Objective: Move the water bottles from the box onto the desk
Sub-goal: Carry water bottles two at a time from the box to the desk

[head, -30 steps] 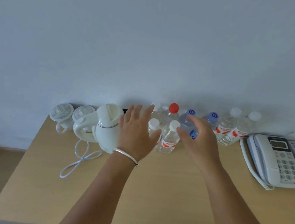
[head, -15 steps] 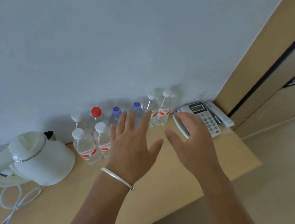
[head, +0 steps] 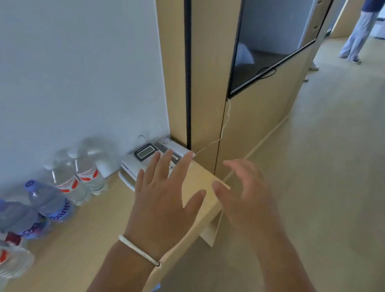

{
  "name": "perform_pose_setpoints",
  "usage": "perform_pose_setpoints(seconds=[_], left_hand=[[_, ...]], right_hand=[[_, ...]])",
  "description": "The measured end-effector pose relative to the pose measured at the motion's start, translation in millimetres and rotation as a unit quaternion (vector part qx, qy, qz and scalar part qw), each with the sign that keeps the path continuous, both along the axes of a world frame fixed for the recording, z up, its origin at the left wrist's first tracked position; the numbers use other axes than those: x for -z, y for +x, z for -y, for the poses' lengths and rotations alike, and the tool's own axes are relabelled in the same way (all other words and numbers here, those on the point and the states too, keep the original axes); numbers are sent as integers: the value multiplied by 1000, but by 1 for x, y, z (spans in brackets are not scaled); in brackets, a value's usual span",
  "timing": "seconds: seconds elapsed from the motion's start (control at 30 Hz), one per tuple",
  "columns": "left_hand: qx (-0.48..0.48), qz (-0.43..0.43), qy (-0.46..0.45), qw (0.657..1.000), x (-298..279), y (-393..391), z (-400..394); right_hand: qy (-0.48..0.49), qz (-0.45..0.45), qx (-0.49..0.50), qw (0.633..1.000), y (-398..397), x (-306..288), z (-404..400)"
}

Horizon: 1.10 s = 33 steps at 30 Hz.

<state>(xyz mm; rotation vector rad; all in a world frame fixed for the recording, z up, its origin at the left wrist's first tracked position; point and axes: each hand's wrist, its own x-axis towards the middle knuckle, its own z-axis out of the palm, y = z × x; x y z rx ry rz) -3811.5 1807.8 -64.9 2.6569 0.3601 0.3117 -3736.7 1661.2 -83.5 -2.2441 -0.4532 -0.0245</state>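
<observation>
Several clear water bottles stand on the light wooden desk [head: 100,226] along the white wall at the left. Two white-capped bottles with red labels [head: 77,177] stand furthest back, two blue-capped bottles [head: 47,203] sit nearer, and a red-capped bottle [head: 2,257] is at the lower left, blurred. My left hand [head: 163,201] hovers over the desk's right end with fingers spread, a bracelet on its wrist. My right hand [head: 247,197] is past the desk's edge, over the floor, fingers loosely bent and holding nothing. No box is in view.
A white desk telephone [head: 144,158] sits at the desk's far right corner against a wooden panel [head: 209,77]. A dark screen [head: 266,40] is mounted on the panel. Bare floor [head: 323,180] stretches to the right, where a person [head: 360,30] stands far off.
The view has swung to the right: the kettle and cups have left the frame and the floor and panel have come in. Both hands have drawn away from the bottles toward the desk's right end.
</observation>
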Motion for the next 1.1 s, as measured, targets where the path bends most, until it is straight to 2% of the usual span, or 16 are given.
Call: perform_pose_setpoints(seconds=[0.2,0.4,0.57,0.77,0.93,1.1], left_hand=[[100,0,-4,995,-17,67,114],[236,11,-4,972,-36,116,242],[351,63,12,934,-29,144,330],[464,52,-25,884,-36,181,421],[517,65,-35,853,-38,234,492],[577,73,-98,808,-43,297,564]], right_hand=[[42,17,93,995,33,-16,120],[37,51,246,967,41,-28,248],[48,69,358,930,28,-35,332],[19,96,464,881,30,-40,406],[-16,108,532,839,59,-41,463],[-30,128,588,798,106,-53,522]])
